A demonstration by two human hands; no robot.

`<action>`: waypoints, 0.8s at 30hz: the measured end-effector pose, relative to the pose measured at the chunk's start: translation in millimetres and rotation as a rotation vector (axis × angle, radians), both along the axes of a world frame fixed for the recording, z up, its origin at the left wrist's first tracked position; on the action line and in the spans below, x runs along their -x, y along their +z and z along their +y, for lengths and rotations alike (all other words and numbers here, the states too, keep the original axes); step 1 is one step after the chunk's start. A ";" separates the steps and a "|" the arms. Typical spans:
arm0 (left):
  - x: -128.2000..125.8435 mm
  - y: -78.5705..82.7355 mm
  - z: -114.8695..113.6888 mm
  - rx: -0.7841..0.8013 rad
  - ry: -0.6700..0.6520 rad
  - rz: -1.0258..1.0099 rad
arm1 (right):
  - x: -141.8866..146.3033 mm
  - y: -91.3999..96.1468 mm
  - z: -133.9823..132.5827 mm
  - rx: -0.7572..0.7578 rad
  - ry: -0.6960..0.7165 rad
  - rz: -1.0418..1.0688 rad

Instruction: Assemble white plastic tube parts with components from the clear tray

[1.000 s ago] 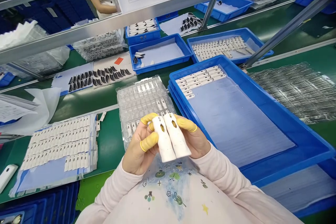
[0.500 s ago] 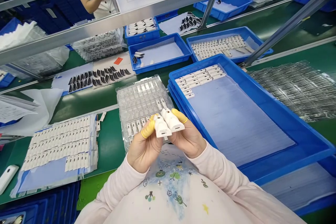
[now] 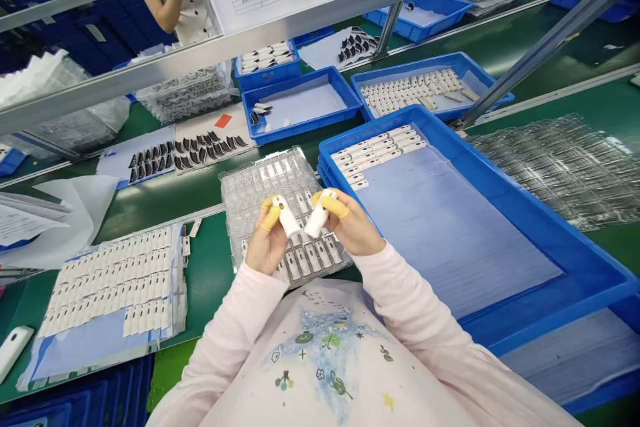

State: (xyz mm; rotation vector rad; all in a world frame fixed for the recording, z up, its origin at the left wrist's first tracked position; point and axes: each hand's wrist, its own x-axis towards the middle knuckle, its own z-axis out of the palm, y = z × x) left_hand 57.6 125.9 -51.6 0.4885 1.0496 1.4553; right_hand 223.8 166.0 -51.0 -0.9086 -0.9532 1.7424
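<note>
My left hand [image 3: 266, 238] pinches a white plastic housing [image 3: 287, 217] that has a dark oval hole near its upper end. In my right hand [image 3: 351, 221] a second white housing [image 3: 317, 217] is gripped, tilted toward the first, the two lower ends close together. Yellow finger cots cover thumb and fingertips on both hands. Directly beneath lies a clear plastic blister tray [image 3: 265, 190], its near rows filled with similar white housings [image 3: 313, 255]. My hands partly hide its middle.
At right a large blue tray [image 3: 475, 227] holds rows of white housings in its far left corner. More housings lie on a stacked sheet [image 3: 107, 280] at left. Dark curved parts [image 3: 187, 150] lie farther back. A metal frame [image 3: 300, 20] crosses above; a co-worker [image 3: 175, 3] is behind it.
My hands have moved apart slightly and away from my body, over the blister tray. The two housings, earlier side by side with end slots facing me, now angle toward each other, holes visible.
</note>
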 end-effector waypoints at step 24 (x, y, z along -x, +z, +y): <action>46.7 -185.9 109.3 0.238 -0.311 1.332 | 64.6 -159.9 108.8 -0.644 0.333 -1.386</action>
